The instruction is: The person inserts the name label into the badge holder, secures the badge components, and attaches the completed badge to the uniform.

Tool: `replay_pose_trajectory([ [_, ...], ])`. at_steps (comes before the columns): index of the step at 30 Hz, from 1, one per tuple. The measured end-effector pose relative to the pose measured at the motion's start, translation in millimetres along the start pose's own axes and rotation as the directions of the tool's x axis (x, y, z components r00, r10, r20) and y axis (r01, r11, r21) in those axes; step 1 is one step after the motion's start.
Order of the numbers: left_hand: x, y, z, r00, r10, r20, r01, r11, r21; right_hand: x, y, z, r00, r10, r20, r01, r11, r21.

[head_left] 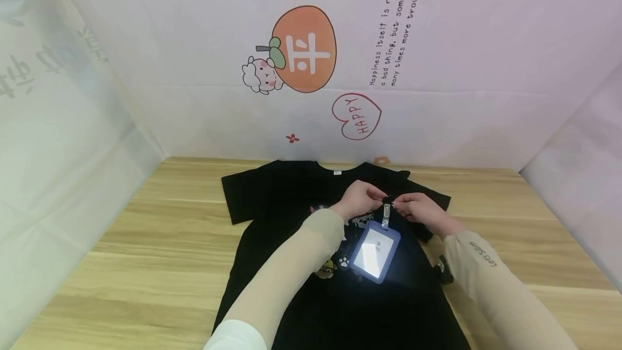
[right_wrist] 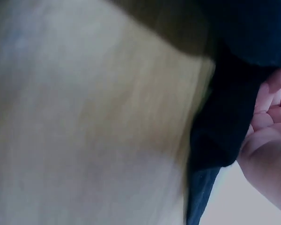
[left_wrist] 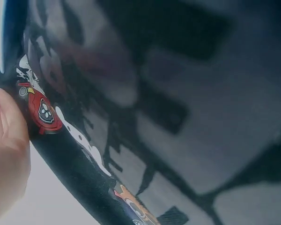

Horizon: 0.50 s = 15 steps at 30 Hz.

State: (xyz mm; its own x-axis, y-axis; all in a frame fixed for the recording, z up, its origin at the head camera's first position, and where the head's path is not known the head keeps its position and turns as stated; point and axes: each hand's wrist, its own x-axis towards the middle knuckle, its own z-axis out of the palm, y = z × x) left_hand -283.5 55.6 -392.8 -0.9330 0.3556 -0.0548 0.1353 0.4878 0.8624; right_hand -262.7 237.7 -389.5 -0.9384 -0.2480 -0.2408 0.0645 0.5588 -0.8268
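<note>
A black T-shirt [head_left: 311,188] with cartoon prints on its chest lies with its collar toward the far edge of the table. On it is a badge holder [head_left: 375,253] with a blue frame and clear window, tilted. Its metal clip [head_left: 386,215] points up to my fingertips. My left hand [head_left: 362,199] pinches a bit of dark cloth at the top of the clip. From the other side, my right hand [head_left: 423,210] pinches the clip's upper end; the exact contact is too small to see. The left wrist view shows the shirt's print [left_wrist: 44,112] close up.
The shirt lies on a wood-grain table [head_left: 160,236]. A white printed cloth wall [head_left: 204,42] rises behind it. Below the right forearm sits a small dark object [head_left: 443,271]. In the right wrist view, the wooden surface [right_wrist: 93,117] is blurred.
</note>
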Motion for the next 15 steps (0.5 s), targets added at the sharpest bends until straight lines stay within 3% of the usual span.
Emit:
replay_pose_trajectory([
  [8,-2.4,1.0,-1.8,0.998,-0.033,-0.056,0.030,0.998,-0.054,0.1,2.0,0.5,0.999,-0.045,0.024,0.043,0.997,0.068],
  [15,-3.0,1.8,-2.4,0.998,-0.007,-0.058,0.004,0.998,-0.058,0.4,4.0,0.7,0.997,-0.074,0.006,0.073,0.993,0.095],
])
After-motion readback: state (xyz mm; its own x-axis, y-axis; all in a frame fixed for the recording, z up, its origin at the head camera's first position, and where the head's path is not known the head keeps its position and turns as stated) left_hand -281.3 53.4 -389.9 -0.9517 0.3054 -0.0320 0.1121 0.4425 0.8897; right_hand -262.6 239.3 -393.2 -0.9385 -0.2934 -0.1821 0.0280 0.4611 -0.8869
